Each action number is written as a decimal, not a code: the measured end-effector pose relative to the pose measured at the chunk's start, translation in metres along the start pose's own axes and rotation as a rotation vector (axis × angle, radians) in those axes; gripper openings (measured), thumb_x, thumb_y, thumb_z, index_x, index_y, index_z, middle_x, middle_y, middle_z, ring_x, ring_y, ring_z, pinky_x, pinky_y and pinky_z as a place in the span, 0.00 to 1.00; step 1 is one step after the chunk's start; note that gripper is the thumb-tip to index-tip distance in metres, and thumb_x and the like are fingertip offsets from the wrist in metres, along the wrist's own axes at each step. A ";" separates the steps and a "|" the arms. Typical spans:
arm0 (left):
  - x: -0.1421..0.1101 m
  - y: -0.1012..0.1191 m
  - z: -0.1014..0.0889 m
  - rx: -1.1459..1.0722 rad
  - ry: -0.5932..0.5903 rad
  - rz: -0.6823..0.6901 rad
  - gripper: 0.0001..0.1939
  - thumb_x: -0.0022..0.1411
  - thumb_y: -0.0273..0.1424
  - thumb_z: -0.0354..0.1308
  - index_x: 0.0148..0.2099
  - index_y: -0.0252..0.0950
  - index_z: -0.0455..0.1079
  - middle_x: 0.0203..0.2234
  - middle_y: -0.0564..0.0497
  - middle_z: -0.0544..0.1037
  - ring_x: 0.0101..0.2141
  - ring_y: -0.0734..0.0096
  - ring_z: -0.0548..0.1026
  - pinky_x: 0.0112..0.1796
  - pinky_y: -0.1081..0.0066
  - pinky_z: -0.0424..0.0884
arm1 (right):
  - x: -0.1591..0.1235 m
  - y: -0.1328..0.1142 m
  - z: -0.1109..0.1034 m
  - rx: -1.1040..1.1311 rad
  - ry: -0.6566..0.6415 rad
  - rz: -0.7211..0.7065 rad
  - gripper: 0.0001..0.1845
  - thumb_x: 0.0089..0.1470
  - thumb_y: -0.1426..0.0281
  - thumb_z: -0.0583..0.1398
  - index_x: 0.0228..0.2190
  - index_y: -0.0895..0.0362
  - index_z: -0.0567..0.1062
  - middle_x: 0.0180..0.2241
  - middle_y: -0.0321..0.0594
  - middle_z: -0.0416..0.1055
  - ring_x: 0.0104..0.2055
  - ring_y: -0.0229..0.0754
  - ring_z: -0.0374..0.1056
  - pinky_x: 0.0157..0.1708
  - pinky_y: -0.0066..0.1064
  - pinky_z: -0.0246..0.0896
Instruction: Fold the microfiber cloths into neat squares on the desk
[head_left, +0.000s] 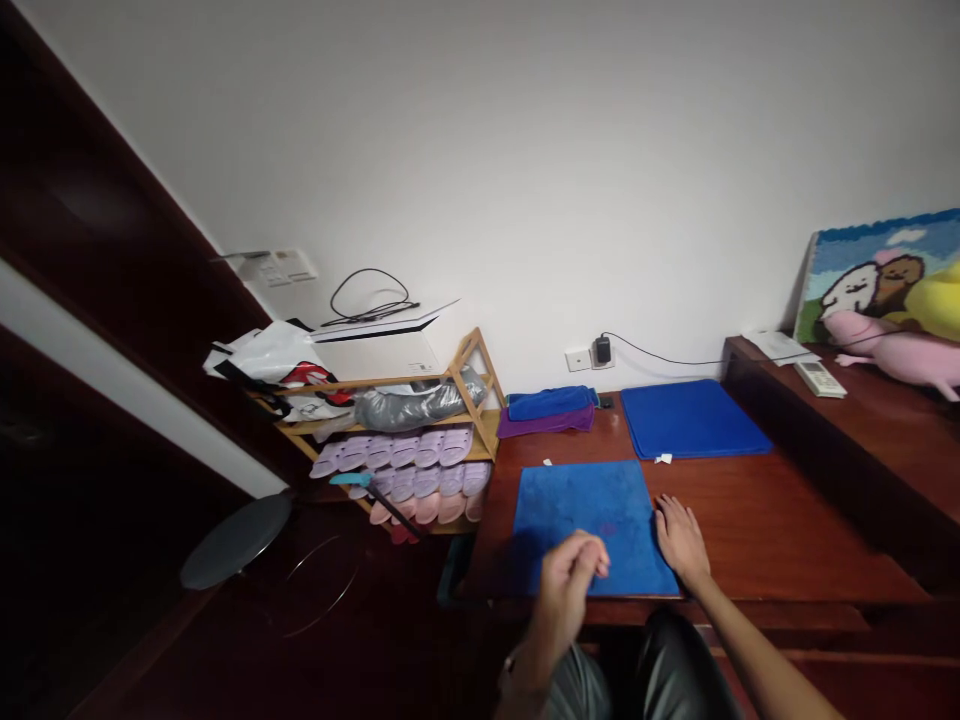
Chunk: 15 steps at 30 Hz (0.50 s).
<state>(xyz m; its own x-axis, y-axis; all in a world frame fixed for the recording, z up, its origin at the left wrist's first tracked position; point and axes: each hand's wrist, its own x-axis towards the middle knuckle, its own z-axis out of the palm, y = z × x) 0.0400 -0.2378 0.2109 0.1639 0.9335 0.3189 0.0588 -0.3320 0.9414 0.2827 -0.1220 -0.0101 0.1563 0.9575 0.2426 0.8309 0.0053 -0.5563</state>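
A blue cloth (577,500) lies spread flat on the reddish-brown wooden table, near its front edge. My left hand (574,572) is curled into a loose fist over the cloth's lower part, and nothing sticks out of it. Whether that hand touches the cloth I cannot tell. At the cloth's right edge, my right hand (681,540) rests palm down with its fingers stretched out. Farther back on the right is a stack of folded blue cloths (694,418) with a white tag. Folded blue and purple cloths (551,410) lie at the back left.
Left of the table (780,510) stands a wooden rack (480,370) with lilac and pink slippers, bags and a white box (390,345). A black plug (602,349) sits in the wall socket. On the right ledge are a remote (820,378) and a pink plush toy (900,355).
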 end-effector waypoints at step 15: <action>-0.091 -0.202 -0.148 1.024 -0.005 0.117 0.16 0.74 0.35 0.50 0.57 0.43 0.75 0.54 0.47 0.81 0.55 0.60 0.79 0.56 0.55 0.79 | -0.122 0.016 -0.041 0.033 -0.065 -0.541 0.18 0.68 0.62 0.56 0.56 0.48 0.76 0.52 0.44 0.78 0.52 0.48 0.75 0.53 0.41 0.71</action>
<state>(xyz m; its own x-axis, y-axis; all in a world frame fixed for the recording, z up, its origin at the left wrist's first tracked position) -0.1323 -0.2361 0.0077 0.2268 0.8880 0.4001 0.8527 -0.3795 0.3590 0.2993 -0.2507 -0.0159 -0.3229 0.8314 0.4523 0.7665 0.5100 -0.3902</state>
